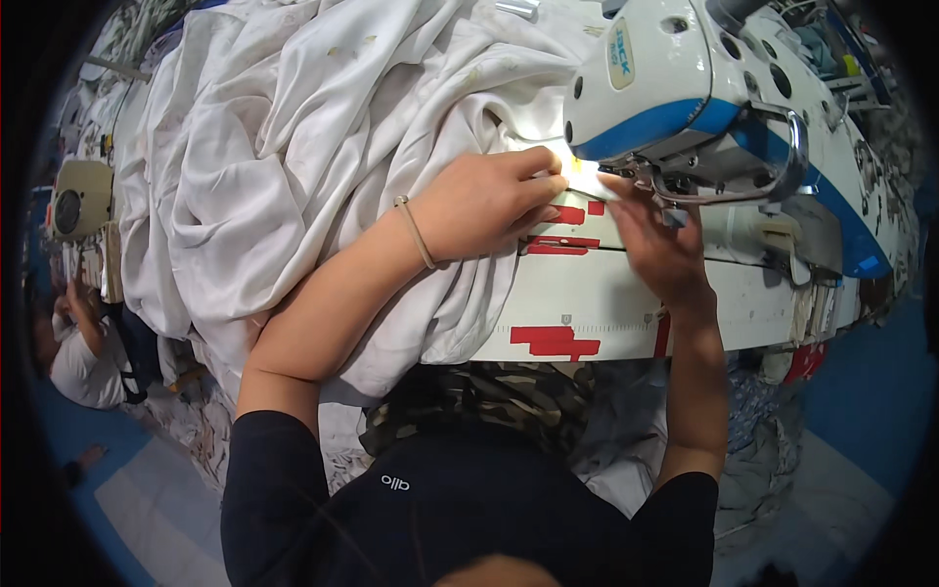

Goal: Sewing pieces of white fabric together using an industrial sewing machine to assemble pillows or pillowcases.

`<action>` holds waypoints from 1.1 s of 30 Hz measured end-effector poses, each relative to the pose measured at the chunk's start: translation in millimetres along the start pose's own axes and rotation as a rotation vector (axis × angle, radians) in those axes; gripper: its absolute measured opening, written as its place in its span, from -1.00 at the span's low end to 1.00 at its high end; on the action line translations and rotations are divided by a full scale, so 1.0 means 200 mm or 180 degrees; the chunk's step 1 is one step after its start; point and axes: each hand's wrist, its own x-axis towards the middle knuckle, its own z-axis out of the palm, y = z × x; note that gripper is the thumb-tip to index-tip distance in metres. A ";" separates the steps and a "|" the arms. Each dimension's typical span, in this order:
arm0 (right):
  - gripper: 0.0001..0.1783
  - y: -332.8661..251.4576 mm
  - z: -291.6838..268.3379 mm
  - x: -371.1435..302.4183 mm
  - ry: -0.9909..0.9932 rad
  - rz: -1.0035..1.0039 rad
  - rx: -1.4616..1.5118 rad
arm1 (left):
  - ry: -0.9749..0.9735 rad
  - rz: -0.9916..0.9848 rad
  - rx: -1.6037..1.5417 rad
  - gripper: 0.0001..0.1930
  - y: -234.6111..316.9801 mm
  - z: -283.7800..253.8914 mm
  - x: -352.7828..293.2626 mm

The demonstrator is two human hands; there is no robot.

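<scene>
Gripping heaped white cloth w/ curled L hand, just L of sewing machine. Reaching close in under it w/ R hand; can't tell if gripping. Open room: bare table strip R of cloth, to front edge.

Lettered label sitting on sewing machine, upper right, white letters showing on dark shirt, lower centre, ruler scale running along table, right of centre
</scene>
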 end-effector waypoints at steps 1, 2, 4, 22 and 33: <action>-0.71 -0.02 -0.03 0.03 -0.0511 -0.0485 -0.0169 | -0.0005 -0.0015 0.0008 -0.78 0.00 0.01 0.00; -0.68 0.00 -0.01 0.01 -0.0561 -0.0730 -0.0427 | 0.0044 -0.0054 -0.0007 -0.78 0.00 0.01 0.00; -0.63 0.03 0.04 -0.04 -0.0485 -0.0480 -0.0103 | 0.0071 -0.0095 -0.0020 -0.78 0.01 0.02 0.00; -0.34 0.21 0.11 -0.18 -0.0795 -0.0214 -0.0163 | 0.0112 -0.0180 0.0379 -0.72 0.08 0.00 0.01; -0.42 0.24 0.14 -0.21 -0.1001 0.0143 -0.0001 | 0.0036 -0.0117 0.0482 -0.63 0.04 0.00 0.01</action>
